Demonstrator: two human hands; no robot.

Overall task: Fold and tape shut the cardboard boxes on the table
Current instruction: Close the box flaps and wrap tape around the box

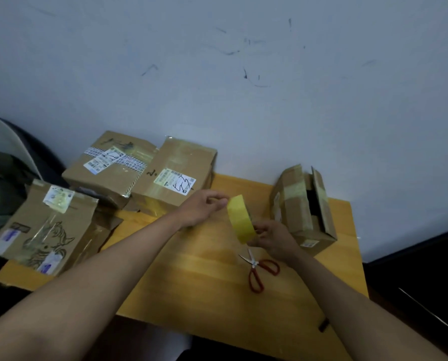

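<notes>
Both hands hold the yellow tape roll (240, 218) up above the counter (191, 277) — the right hand (272, 237) grips its lower edge, the left hand (204, 207) pinches its top. An open box (303, 207) stands just beside it; red scissors (259, 269) lie below.

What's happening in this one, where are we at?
A person holds a yellow tape roll above the wooden table, the right hand gripping its lower edge and the left hand pinching at its top edge. Red-handled scissors lie on the table below. To the right a small cardboard box stands with flaps open. Three larger boxes sit on the left.
</notes>
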